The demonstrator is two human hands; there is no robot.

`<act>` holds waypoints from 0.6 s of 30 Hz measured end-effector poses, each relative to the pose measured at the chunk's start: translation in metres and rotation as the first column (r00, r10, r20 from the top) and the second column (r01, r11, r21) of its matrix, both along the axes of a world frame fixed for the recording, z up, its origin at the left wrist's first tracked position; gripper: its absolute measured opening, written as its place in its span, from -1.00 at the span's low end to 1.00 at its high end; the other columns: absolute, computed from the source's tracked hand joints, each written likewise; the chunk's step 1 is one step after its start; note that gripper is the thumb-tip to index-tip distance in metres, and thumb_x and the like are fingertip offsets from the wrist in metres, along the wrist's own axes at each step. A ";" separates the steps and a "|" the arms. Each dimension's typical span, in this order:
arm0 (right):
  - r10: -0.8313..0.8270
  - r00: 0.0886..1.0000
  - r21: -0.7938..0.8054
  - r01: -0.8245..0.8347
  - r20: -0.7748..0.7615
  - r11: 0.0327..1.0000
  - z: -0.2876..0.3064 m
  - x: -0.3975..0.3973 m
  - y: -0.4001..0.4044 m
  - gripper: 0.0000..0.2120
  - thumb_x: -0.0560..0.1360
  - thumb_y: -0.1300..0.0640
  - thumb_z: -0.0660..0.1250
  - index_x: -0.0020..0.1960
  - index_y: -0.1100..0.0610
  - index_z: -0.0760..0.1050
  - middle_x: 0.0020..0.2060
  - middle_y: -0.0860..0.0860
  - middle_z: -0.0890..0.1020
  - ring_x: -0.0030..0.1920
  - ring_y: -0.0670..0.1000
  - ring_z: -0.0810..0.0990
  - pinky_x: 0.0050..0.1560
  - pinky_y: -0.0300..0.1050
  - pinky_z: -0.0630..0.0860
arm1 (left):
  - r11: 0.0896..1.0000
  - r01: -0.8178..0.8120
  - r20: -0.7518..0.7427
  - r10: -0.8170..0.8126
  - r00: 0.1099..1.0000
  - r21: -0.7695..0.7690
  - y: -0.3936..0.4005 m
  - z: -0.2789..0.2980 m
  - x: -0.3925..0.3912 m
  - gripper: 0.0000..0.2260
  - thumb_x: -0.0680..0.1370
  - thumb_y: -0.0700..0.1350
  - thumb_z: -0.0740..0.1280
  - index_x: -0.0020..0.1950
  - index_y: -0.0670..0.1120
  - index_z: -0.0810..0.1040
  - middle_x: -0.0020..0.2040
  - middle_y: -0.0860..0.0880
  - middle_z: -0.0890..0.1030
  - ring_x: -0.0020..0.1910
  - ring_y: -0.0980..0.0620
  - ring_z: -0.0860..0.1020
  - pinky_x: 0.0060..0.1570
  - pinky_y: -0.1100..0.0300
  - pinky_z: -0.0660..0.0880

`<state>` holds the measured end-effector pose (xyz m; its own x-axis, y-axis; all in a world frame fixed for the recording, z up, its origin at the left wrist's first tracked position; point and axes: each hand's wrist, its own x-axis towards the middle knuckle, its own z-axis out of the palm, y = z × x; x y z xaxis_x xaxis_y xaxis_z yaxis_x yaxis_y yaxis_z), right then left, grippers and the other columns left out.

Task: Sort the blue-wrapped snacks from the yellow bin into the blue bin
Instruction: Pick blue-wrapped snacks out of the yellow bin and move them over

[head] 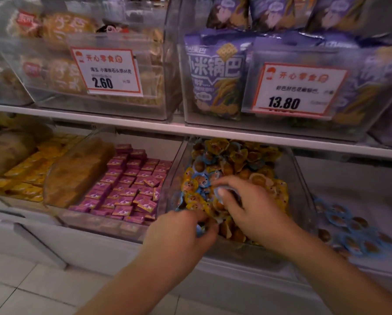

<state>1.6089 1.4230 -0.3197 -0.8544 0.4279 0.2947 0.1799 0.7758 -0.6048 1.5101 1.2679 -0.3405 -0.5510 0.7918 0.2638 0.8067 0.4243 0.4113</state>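
Both hands were in the yellow bin (297, 178), the clear middle bin on the lower shelf, which held mostly yellow-wrapped snacks with blue ones mixed in. Left hand (179, 233) sat at the near front edge, grip curled round a blue-wrapped snack (200, 230); only a sliver of blue showed under the fingers. Right hand (251, 208) was further in over the pile, fingertips pinching another blue wrapper (222, 192). My read: picking two at once to cut the number of trips.

More blue-wrapped snacks (202, 180) lay loose on the left side of the heap and along the bin's left wall, so the sort looked far from done.

The blue bin (372, 201) stood just beside it on the right, with a thin layer of blue pieces (349, 233) at its near end and plenty of open floor behind them. The clear side wall between the two bins had to be cleared; the right hand had the short path, the left would have to cross over.

Left of the yellow bin sat a bin of pink packets (127, 185), touching wall to wall. The shelf edge (213, 130) above limited headroom, so lifts looked best kept low and toward the front.
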 end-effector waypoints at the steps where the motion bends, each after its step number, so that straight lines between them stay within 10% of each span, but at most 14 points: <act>1: -0.043 0.999 -0.102 0.040 -0.027 0.994 0.000 0.001 -0.002 -0.85 0.62 0.00 0.22 0.09 -0.11 0.56 -0.09 -0.19 0.63 -0.09 -0.25 0.57 -0.16 -0.39 0.46 | 0.996 -0.008 0.104 -0.002 0.995 0.086 0.003 0.005 -0.001 -0.62 0.44 0.34 0.13 -0.03 0.14 0.57 -0.28 0.07 0.63 -0.26 0.10 0.61 -0.29 0.12 0.51; 3: -0.199 0.977 -0.487 0.137 -0.077 0.862 0.003 0.008 -0.003 -0.81 0.63 0.06 0.24 0.01 0.07 0.62 -0.26 -0.07 0.62 -0.34 -0.13 0.55 -0.42 -0.26 0.44 | 0.956 -0.067 0.275 -0.016 0.961 0.287 0.009 0.015 -0.006 -0.71 0.48 0.29 0.21 -0.06 0.13 0.57 -0.30 0.13 0.62 -0.32 0.17 0.58 -0.31 0.12 0.51; 5: -0.232 0.971 -0.911 0.041 -0.061 0.411 0.014 0.018 -0.008 -0.68 0.63 0.00 0.23 0.11 0.22 0.61 -0.23 0.11 0.65 -0.36 0.07 0.56 -0.55 -0.17 0.39 | 0.908 -0.071 0.317 -0.070 0.946 0.413 0.017 0.024 -0.003 -0.75 0.51 0.27 0.21 0.05 0.18 0.52 -0.17 0.22 0.62 -0.21 0.24 0.59 -0.27 0.19 0.52; 8: -0.092 0.982 -0.985 -0.167 -0.163 -0.040 0.030 0.037 -0.015 -0.52 0.60 -0.20 0.17 0.24 0.13 0.59 0.11 0.19 0.63 -0.10 0.10 0.65 -0.32 -0.12 0.53 | 0.870 0.112 0.264 -0.266 0.927 0.480 0.039 0.031 0.026 -0.75 0.59 0.14 0.20 0.25 0.18 0.42 0.09 0.22 0.55 0.11 0.20 0.53 0.05 0.17 0.51; 12: -0.220 0.960 -0.984 -0.178 -0.173 -0.003 0.035 0.068 -0.008 -0.56 0.56 -0.19 0.23 0.22 0.09 0.62 0.26 0.16 0.61 0.24 0.13 0.58 -0.02 -0.02 0.38 | 0.894 0.331 0.007 -0.349 0.937 0.303 0.071 0.032 0.067 -0.63 0.61 0.16 0.05 0.36 0.11 0.40 0.28 0.16 0.44 0.29 0.09 0.36 0.27 -0.05 0.37; 18: -0.404 0.871 -0.930 -0.141 -0.279 0.339 0.036 0.119 0.014 -0.68 0.42 0.00 0.43 0.13 0.10 0.66 -0.12 0.08 0.73 -0.10 0.00 0.71 -0.28 -0.18 0.58 | 0.760 0.551 0.229 -0.637 0.736 0.344 0.088 0.027 0.098 -0.38 0.59 0.25 0.10 0.59 0.17 -0.08 0.57 0.36 -0.06 0.56 0.28 -0.14 0.50 0.34 -0.04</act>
<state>1.7280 1.4365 -0.2841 -0.6662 0.7404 -0.0893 -0.2373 -0.3239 -0.9159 1.6082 1.3562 -0.3139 -0.0727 0.9196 0.3860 0.6658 -0.2434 0.7053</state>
